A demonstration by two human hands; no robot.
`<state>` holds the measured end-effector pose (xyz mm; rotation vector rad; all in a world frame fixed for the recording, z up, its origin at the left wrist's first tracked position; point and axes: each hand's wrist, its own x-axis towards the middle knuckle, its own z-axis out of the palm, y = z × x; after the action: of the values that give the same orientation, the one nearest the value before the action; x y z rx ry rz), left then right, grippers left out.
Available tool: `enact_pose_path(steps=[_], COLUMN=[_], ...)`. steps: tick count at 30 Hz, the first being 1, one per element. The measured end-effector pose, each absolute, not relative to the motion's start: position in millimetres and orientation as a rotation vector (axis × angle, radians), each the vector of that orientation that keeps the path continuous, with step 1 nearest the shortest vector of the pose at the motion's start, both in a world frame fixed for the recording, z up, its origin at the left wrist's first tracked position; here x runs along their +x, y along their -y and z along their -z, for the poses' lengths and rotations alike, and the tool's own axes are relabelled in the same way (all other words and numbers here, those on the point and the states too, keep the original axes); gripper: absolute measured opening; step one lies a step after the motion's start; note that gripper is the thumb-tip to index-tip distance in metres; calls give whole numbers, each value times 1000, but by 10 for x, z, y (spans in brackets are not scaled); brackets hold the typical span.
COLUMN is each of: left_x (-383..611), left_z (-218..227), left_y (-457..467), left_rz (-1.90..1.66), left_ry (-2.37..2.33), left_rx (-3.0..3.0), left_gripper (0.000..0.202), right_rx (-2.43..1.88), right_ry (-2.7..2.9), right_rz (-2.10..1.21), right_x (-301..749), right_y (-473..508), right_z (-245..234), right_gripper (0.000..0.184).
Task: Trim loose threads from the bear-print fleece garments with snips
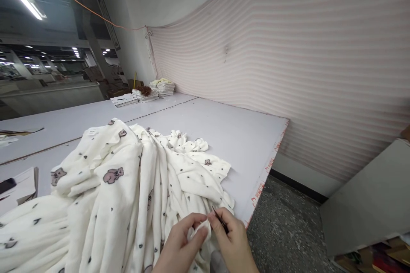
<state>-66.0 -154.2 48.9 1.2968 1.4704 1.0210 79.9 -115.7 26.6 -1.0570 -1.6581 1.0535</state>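
My left hand (182, 242) is closed, pinching an edge of white printed fabric (205, 227) between thumb and fingers. Close beside it, my right hand (235, 243) is closed around small dark thread snips (221, 221); their narrow tip points up and left, and most of the tool is hidden in the palm. Its fingertips meet the same bit of cloth. A large heap of white soft garments (128, 187) with brown bear prints and small dark marks lies in folds on the table, left of and beyond both hands.
The pale table (243, 136) has a red-printed tape edge at right. Folded stacks (163, 87) stand at its far end. Papers and a dark phone-like object (7, 184) lie at left. A striped cloth (288, 51) hangs behind; a grey cabinet (368, 196) stands right, across the speckled floor (285, 222).
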Motion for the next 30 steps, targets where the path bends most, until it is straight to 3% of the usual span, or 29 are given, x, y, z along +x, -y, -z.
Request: enact_pose_path(steps=[4,25,30], left_x=[-667,-564,-632], left_z=[-544,-496,-479], left_y=[1529,1465,1487], left_rz=[-1086,-1065,-1112], left_ry=[-1453,-1398,-1711], left_rx=[1204,1335,1318], left_gripper=[29,24,35], right_rx=[-972,-989,-1243], right_ry=[1519,1755,1609], right_rz=[-1210,-1013,-996], right_x=[849,1020,1145], right_y=[1173,1163,900], right_z=[-234,-217,-2], right_gripper=[24,23,32])
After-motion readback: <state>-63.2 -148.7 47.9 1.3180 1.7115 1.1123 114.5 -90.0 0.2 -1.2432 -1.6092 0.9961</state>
